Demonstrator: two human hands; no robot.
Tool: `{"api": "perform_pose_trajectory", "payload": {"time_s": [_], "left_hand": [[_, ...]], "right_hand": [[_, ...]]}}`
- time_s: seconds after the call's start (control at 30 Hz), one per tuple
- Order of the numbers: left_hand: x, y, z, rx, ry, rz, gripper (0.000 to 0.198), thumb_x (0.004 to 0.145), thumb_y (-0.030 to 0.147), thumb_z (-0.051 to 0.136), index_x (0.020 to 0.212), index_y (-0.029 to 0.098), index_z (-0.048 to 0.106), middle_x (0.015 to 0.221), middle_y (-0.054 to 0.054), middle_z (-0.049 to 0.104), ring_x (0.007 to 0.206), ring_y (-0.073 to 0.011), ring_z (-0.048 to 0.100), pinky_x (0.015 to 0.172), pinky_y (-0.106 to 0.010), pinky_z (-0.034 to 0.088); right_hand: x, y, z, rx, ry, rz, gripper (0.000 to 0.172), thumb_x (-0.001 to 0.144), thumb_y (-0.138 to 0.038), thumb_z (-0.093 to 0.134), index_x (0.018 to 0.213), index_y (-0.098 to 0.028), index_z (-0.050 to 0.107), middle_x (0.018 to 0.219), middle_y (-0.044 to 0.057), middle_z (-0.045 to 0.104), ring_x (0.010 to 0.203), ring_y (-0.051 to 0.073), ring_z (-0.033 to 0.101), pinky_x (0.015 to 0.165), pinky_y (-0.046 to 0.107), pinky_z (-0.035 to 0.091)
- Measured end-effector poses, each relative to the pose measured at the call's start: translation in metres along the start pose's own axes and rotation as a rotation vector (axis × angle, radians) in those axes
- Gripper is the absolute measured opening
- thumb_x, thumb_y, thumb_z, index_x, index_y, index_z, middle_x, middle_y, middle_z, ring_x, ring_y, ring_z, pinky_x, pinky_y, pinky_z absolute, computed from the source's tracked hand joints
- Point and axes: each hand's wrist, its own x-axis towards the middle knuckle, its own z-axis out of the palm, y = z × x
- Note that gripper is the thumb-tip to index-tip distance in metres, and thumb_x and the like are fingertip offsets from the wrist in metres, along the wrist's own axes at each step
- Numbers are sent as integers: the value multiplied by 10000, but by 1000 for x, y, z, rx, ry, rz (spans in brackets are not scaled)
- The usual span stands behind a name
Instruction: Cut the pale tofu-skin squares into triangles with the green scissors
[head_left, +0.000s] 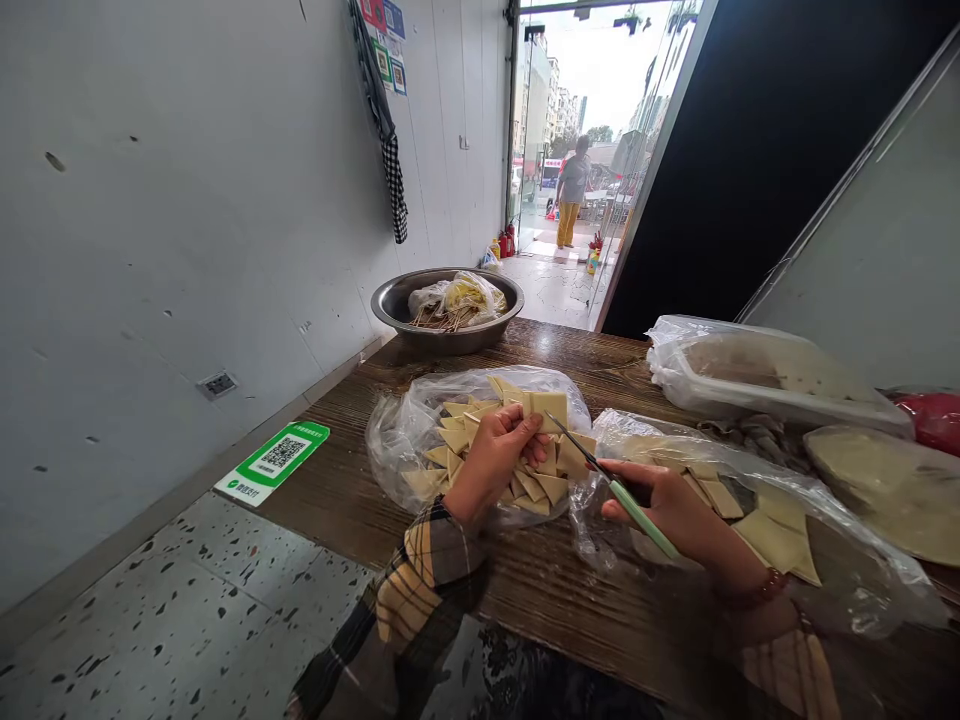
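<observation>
L hand (506, 450) is over the middle of the tbl (345, 430), thumb & fingertips pinched narrow on a flat pale-yellow sheet piece (553, 412), its R part sticking out past the fingers. R hand (664, 500) is wrapped around green-handled scissors (641, 517), blades slanting up-L to the piece — tip overlaps it in view; can't tell if it's touching, or how far the blades are apart.

Right under/around L hand: heap of cut pieces (454, 440), many w/ pointed corners, on a see-through plastic bag (390, 450). Bag's L side stops short of the tbl's L edge, w/ a strip of dark wood btwn. Green-&-white QR sign (274, 462) lies along that edge, near the wall.

R forearm passes over a 2nd plastic bag (862, 540) w/ more pale sheets (780, 540); the two bags sit close, so little room btwn. Wood also shows along the near side, below L bag. Far end: metal basin (450, 342) w/ bagged stuff & sticks, near the far-L corner, apart from L bag. Far R: white tray (795, 397) in plastic, just beyond the 2nd bag — tight that side.
</observation>
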Motion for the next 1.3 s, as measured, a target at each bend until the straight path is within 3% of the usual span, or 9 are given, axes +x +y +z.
{"api": "perform_pose_trajectory", "payload": {"time_s": [0.3, 0.63, 0.93, 1.3], "left_hand": [[-3, 0, 1, 38, -160, -57, 379, 756, 486, 712, 766, 127, 593, 637, 7, 620, 454, -63, 539, 431, -173, 392], [-4, 0, 0, 38, -160, -57, 373, 750, 482, 716, 742, 132, 586, 628, 3, 608, 458, -65, 536, 443, -173, 396], [-3, 3, 1, 50, -10, 5, 362, 744, 490, 709, 766, 159, 561, 589, 36, 569, 488, -93, 566, 476, -197, 458], [-4, 0, 3, 133, -81, -4, 319, 759, 454, 710, 770, 144, 632, 636, 21, 596, 498, -84, 565, 462, -184, 439]], "right_hand": [[0, -3, 0, -13, 5, -19, 555, 746, -399, 730, 1235, -141, 687, 1140, 121, 740, 1006, 313, 688, 878, 414, 548], [2, 10, 3, 36, 2, -29, 492, 756, -385, 740, 1204, -184, 713, 1118, 88, 754, 994, 314, 695, 888, 425, 550], [1, 4, 2, -48, 0, -7, 539, 764, -429, 729, 1236, -171, 687, 1091, 90, 756, 944, 296, 696, 829, 406, 547], [2, -4, 4, -29, 31, -62, 544, 756, -412, 734, 1240, -171, 682, 1189, 105, 722, 1066, 320, 663, 942, 450, 504]]}}
